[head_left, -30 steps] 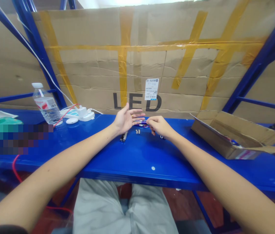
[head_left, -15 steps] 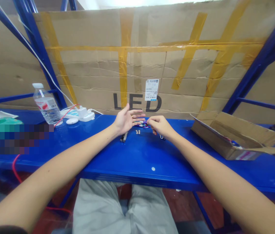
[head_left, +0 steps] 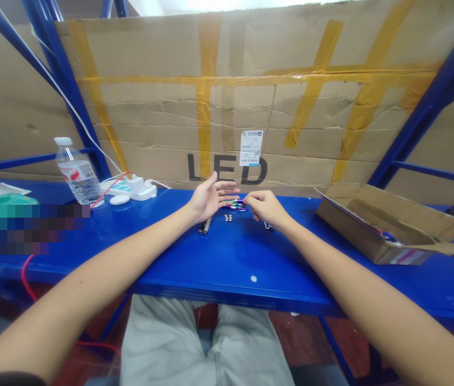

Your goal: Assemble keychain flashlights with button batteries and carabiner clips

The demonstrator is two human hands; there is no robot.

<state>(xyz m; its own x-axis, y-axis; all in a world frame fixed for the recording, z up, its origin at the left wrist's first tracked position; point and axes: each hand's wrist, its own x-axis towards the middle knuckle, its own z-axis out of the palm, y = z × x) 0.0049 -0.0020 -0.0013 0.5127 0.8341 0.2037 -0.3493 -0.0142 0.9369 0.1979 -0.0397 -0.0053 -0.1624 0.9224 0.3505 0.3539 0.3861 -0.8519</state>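
Far out over the blue shelf point(head_left: 231, 262), my left hand point(head_left: 207, 199) lies palm up with its fingers stretched out. A few small coloured metal pieces point(head_left: 238, 205) rest at its fingertips. My right hand point(head_left: 265, 208) is curled and pinches these pieces from the right. On the shelf just below the hands lie two small silver cylinders point(head_left: 228, 217), a thin dark metal rod point(head_left: 205, 226) and a small metal clip point(head_left: 268, 227).
A water bottle point(head_left: 74, 171) stands at the left beside a white power strip with a charger point(head_left: 132, 187) and a red cable. An open cardboard box point(head_left: 388, 222) lies at the right. A taped cardboard sheet marked LED point(head_left: 227, 107) backs the shelf.
Hardly anything differs; my right hand's fingers have shifted slightly at the small coloured pieces while my left palm stays open.
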